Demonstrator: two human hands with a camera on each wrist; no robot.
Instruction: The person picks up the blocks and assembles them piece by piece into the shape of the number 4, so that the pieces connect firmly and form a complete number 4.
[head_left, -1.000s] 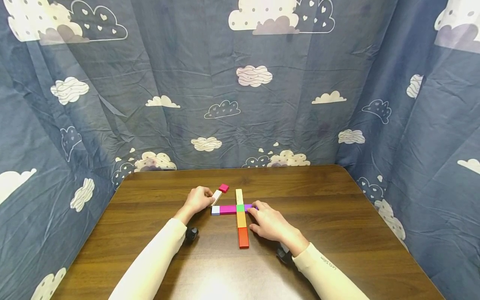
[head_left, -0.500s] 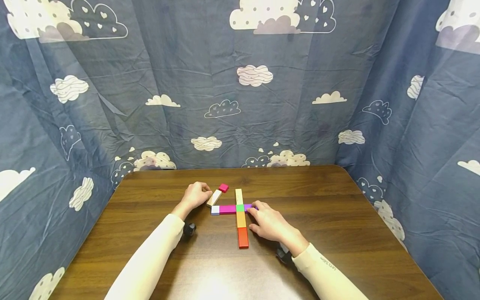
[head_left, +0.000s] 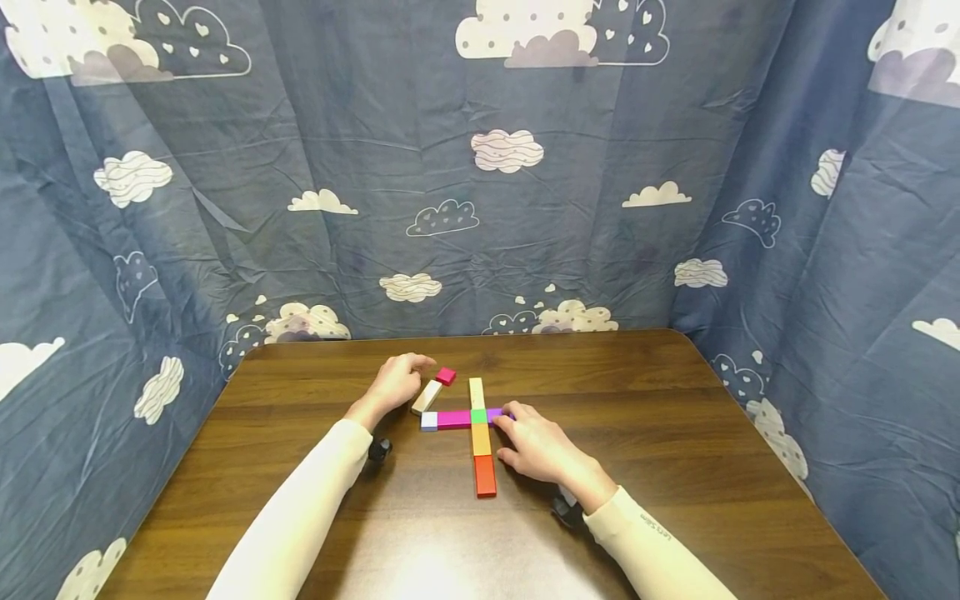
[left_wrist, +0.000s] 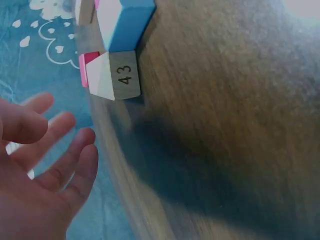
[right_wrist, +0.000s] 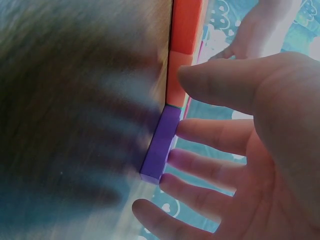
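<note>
Coloured wooden blocks form a cross on the table: light blue (head_left: pixel 429 422), magenta (head_left: pixel 453 420), green (head_left: pixel 479 416), pale yellow (head_left: pixel 476 393), orange (head_left: pixel 481 439), red (head_left: pixel 485 476) and purple (head_left: pixel 494 415). A white block (head_left: pixel 427 397) slants up from the light blue end, its end face marked "43" in the left wrist view. Just beyond it lies a crimson block (head_left: pixel 446 376). My left hand (head_left: pixel 393 382) hovers beside these two with nothing held, index finger extended toward the crimson one. Relaxed fingertips of my right hand (head_left: pixel 542 443) rest on the purple block.
The brown wooden table (head_left: pixel 660 392) ends at a far edge behind the blocks. A dark blue cloud-print curtain (head_left: pixel 570 250) hangs behind and along both sides. Black wrist devices sit under both wrists, the left one (head_left: pixel 380 450) close above the tabletop.
My left hand has let go of the white block, drawn back left, then moved up with its index finger reaching toward the crimson block. The right hand has stayed at the purple block.
</note>
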